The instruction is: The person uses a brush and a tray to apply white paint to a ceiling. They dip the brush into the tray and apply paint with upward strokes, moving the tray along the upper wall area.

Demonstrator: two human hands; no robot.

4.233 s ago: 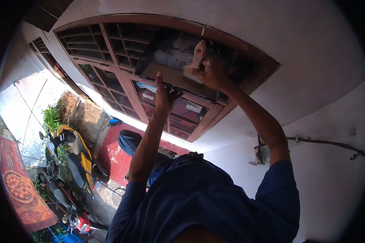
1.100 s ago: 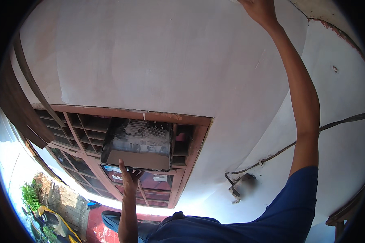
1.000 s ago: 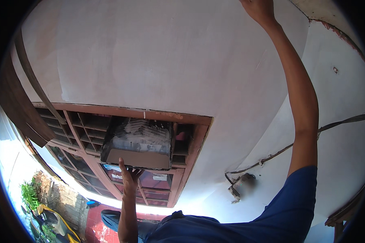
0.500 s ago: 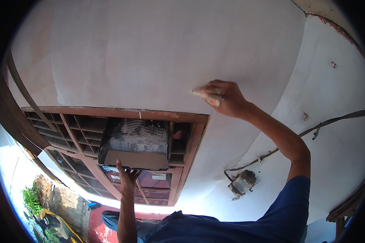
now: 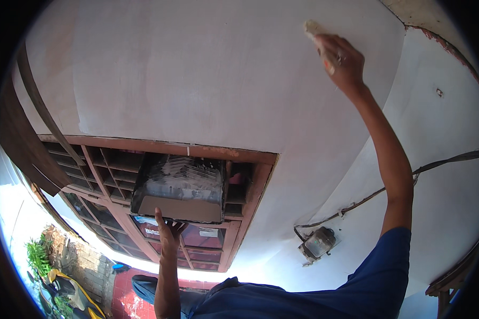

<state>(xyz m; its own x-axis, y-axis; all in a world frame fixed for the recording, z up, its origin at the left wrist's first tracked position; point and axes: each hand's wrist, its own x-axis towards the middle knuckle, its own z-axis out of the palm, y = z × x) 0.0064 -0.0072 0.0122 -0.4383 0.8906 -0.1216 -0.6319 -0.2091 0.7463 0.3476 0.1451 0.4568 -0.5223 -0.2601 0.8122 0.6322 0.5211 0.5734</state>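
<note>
My left hand (image 5: 169, 233) grips the near edge of a black paint tray (image 5: 181, 169) from below, with the thumb up over its rim. Greyish-beige paint (image 5: 181, 208) pools in the tray's near end, and pale paint streaks its ribbed slope. High on the pale wall (image 5: 197, 69), my right hand (image 5: 345, 61) is closed around a paintbrush (image 5: 313, 28). The brush's pale bristles point up and left, at or very close to the wall surface; exact contact is hard to tell.
Behind the tray is a brown wooden window frame (image 5: 262, 183) with panes and slats. An electric meter box (image 5: 319, 243) and a dark cable (image 5: 356, 200) are on the right wall. Brown strips (image 5: 40, 109) hang at left. A yellow-and-black motorbike (image 5: 72, 290) and plants (image 5: 38, 260) stand below.
My right hand has swept the paintbrush up and to the right along the wall, and the arm is more stretched. The left hand and paint tray have stayed nearly in place.
</note>
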